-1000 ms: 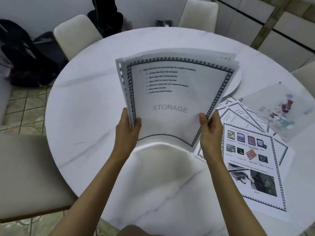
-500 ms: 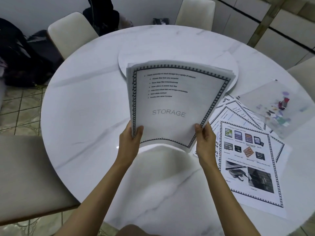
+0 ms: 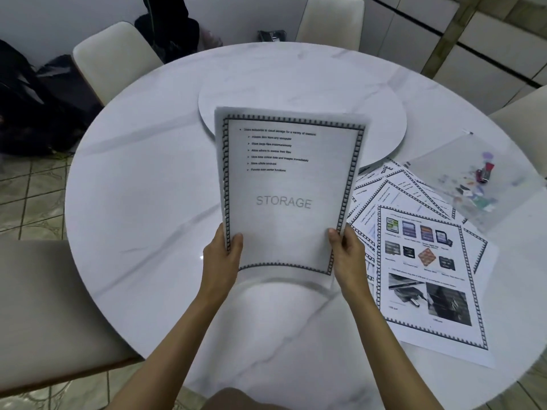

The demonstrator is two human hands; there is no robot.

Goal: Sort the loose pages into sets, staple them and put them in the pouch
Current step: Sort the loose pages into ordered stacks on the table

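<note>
1. Fingers (image 3: 235,241) of the left hand (image 3: 220,257) and the right hand (image 3: 349,255) are clamped on the lower corners of the paper stack (image 3: 284,202), above the table (image 3: 133,187).
2. My advice: knock the bottom edge on the table, so that all pages line up before stapling.
3. Loose pages (image 3: 426,261) lie fanned just to the right.
4. Beyond them lies the clear pouch (image 3: 450,161), holding small coloured things (image 3: 485,173); no pages visible inside.

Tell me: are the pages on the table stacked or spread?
Spread: the loose pages lie fanned, overlapping at different angles, on the table beside the held set.
</note>
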